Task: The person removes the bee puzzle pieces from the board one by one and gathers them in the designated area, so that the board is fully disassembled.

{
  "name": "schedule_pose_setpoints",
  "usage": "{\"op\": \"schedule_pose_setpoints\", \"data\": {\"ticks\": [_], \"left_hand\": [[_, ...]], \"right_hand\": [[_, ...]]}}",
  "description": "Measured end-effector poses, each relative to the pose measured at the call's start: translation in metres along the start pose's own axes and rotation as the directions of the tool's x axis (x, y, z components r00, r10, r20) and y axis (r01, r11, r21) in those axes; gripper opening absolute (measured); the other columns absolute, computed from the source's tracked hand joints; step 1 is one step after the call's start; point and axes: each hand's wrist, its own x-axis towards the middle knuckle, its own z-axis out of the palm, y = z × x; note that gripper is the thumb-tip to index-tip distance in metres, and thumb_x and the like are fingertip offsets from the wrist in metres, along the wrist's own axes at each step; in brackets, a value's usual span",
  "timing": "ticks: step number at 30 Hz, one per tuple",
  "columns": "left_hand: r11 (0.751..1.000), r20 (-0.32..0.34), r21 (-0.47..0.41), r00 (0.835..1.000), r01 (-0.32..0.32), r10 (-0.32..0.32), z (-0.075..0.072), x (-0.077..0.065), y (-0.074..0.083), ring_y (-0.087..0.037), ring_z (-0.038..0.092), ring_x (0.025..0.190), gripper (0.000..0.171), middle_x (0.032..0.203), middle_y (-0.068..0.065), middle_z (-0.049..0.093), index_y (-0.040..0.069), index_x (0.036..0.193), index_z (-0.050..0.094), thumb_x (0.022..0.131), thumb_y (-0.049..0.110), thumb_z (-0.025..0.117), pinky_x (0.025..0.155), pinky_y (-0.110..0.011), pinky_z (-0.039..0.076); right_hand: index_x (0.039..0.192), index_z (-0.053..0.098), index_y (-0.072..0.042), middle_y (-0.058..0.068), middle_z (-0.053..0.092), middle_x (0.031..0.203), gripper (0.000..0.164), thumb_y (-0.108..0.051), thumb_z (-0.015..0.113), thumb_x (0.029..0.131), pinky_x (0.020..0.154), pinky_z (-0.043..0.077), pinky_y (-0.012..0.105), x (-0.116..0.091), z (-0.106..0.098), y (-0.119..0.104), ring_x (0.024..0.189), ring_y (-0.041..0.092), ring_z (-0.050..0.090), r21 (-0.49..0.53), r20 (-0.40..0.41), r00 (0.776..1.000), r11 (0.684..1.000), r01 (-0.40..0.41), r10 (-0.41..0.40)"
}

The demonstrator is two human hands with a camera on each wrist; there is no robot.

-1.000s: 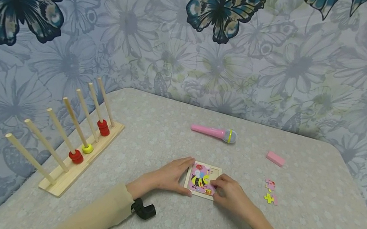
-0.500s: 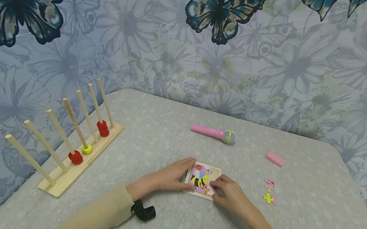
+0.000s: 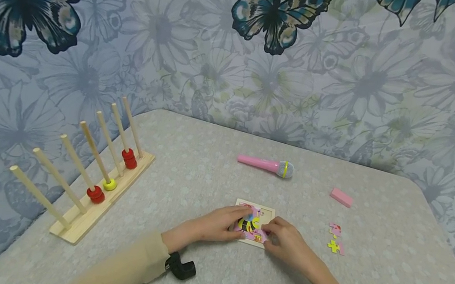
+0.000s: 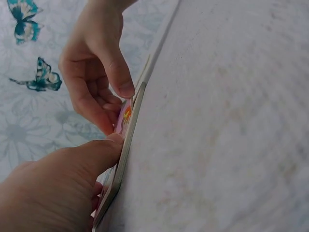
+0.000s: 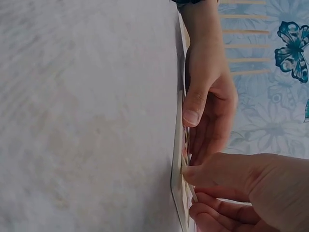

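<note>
A small wooden puzzle tray (image 3: 260, 205) with a pink and yellow bee picture (image 3: 248, 226) lies on the table in the head view. My left hand (image 3: 218, 223) rests across its left part, thumb low and fingers over the picture, covering some of it. At the tray's right side my right hand (image 3: 289, 240) pinches a puzzle piece, mostly hidden by the fingers. The right wrist view shows a thin edge of that piece (image 5: 193, 194) tilted between thumb and fingers. Bare wood shows in the tray's upper right. Two loose puzzle pieces (image 3: 333, 245) lie to the right.
A wooden peg stand (image 3: 70, 222) with red rings (image 3: 95, 194) and a yellow ring (image 3: 109, 184) stands at the left. Behind the tray lies a pink toy microphone (image 3: 263, 164). A pink block (image 3: 341, 197) lies at the right. A patterned wall borders the table.
My left hand has shifted from the tray's left edge to the right, onto the picture. My right hand stays at the tray's right side, pinching the piece.
</note>
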Motion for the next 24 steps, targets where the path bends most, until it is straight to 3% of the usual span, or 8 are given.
{"op": "schedule_pose_setpoints", "data": {"ticks": [9, 13, 18, 24], "left_hand": [[1.0, 0.019, -0.006, 1.0, 0.007, -0.007, 0.003, 0.002, 0.0, -0.023, 0.033, 0.135, 0.062, 0.145, -0.014, 0.039, 0.0, 0.143, 0.036, 0.094, 0.031, 0.059, 0.109, -0.033, 0.027], [1.0, 0.021, -0.012, 1.0, 0.0, 0.0, 0.003, 0.002, 0.001, -0.023, 0.032, 0.135, 0.063, 0.146, -0.013, 0.038, 0.0, 0.144, 0.035, 0.095, 0.032, 0.058, 0.11, -0.033, 0.027], [1.0, 0.023, -0.022, 1.0, 0.018, -0.018, 0.005, 0.0, 0.001, -0.022, 0.031, 0.135, 0.065, 0.147, -0.012, 0.036, 0.0, 0.145, 0.034, 0.095, 0.034, 0.058, 0.11, -0.034, 0.027], [0.998, -0.002, -0.019, 0.999, 0.053, -0.053, 0.003, -0.001, -0.003, -0.022, 0.027, 0.137, 0.07, 0.15, -0.012, 0.032, 0.001, 0.146, 0.03, 0.094, 0.037, 0.058, 0.111, -0.035, 0.024]], "right_hand": [[0.11, 0.067, 0.001, 0.0, 0.06, 0.097, 0.033, -0.006, 0.073, 0.079, 0.073, 0.054, 0.032, -0.02, -0.021, 0.008, 0.087, 0.015, 0.06, 0.014, -0.04, 0.998, 0.999, -0.041, 0.042], [0.108, 0.069, 0.0, -0.003, 0.061, 0.097, 0.033, -0.002, 0.075, 0.076, 0.07, 0.054, 0.031, -0.046, -0.029, 0.026, 0.085, 0.015, 0.061, 0.047, -0.129, 0.992, 0.999, 0.011, -0.005], [0.102, 0.07, -0.003, -0.004, 0.063, 0.095, 0.036, 0.004, 0.08, 0.068, 0.064, 0.054, 0.028, -0.087, -0.036, 0.05, 0.08, 0.012, 0.062, 0.018, -0.258, 0.961, 0.994, 0.108, -0.1], [0.098, 0.07, -0.007, -0.003, 0.066, 0.094, 0.036, 0.003, 0.082, 0.065, 0.065, 0.053, 0.019, -0.121, -0.046, 0.068, 0.079, 0.009, 0.064, -0.009, -0.272, 0.961, 0.999, 0.045, -0.045]]}}
